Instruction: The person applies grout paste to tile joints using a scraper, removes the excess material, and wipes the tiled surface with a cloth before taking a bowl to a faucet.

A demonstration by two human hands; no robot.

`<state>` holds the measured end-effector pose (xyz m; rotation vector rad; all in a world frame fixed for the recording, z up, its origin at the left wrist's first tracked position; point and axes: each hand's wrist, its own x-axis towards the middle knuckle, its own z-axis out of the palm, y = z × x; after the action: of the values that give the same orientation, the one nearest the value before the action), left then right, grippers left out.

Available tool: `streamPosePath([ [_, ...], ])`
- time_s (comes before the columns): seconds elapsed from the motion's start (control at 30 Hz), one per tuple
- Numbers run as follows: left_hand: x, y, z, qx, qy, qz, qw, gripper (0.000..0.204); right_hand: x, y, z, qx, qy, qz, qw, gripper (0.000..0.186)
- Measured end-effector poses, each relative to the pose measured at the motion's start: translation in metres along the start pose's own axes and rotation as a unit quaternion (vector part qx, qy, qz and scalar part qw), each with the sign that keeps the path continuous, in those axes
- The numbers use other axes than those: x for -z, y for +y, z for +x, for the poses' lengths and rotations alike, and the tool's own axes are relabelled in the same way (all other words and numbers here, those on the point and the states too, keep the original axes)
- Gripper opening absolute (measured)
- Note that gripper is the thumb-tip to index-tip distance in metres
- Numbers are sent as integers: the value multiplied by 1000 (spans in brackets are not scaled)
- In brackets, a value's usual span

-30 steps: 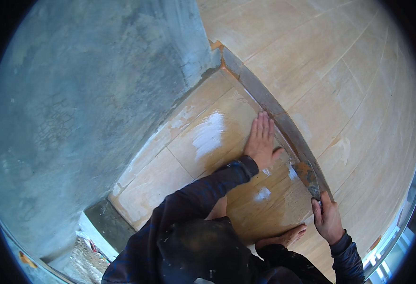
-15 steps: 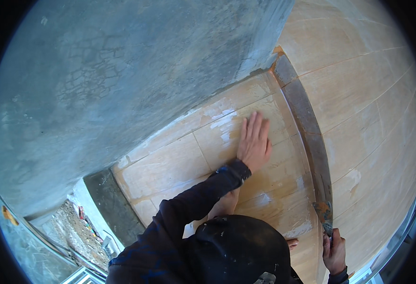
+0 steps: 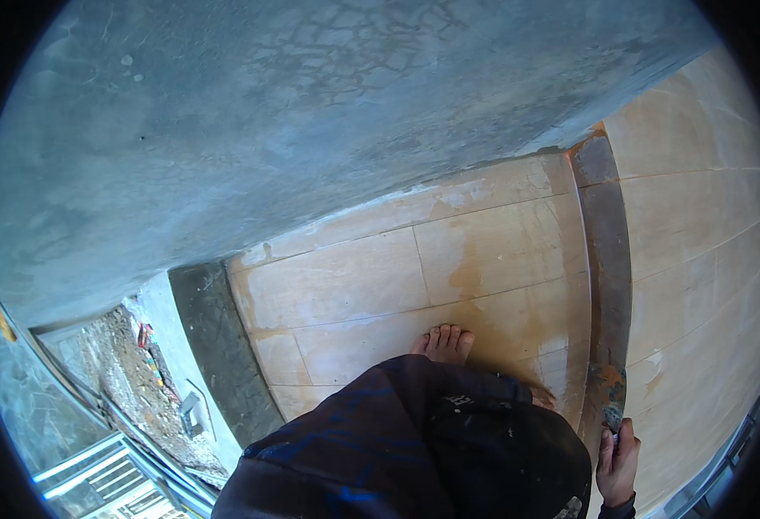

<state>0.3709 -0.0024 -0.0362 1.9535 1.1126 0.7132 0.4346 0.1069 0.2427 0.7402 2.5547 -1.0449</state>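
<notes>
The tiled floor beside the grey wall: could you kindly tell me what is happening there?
The person's right hand holds a stained putty knife over the dark grey strip alongside the floor tiles; whether they touch is unclear. The left hand is out of view. A bare foot rests on the tiles, which show damp-looking patches.

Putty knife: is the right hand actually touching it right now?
Touching. The head view shows the right hand gripping the handle end of the putty knife, thumb and fingers closed on it, with the blade extending beyond them.
</notes>
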Motion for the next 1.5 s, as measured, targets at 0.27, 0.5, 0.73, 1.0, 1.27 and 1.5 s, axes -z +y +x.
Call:
streamPosePath([
  [0.27, 151, -14, -163, 445, 334, 225, 800, 68, 7, 9, 8, -149, -13, 72, 986, 28],
  [0.5, 125, -5, -301, 526, 332, 284, 730, 82, 10, 3, 25, -1, -84, -50, 995, 22],
  [0.73, 59, 65, -441, 884, 362, 152, 252, 86, 7, -18, 36, 43, -51, -55, 996, 24],
  [1.0, 104, 36, -339, 603, 422, 224, 639, 78, -4, -16, 53, 24, -140, -83, 986, 18],
  [1.27, 96, 37, -420, 709, 353, 288, 538, 79, 19, -42, 71, 69, -87, -98, 989, 22],
  [1.5, 63, 80, -490, 860, 364, 236, 269, 77, 43, -50, 53, 36, -98, -156, 982, 20],
])
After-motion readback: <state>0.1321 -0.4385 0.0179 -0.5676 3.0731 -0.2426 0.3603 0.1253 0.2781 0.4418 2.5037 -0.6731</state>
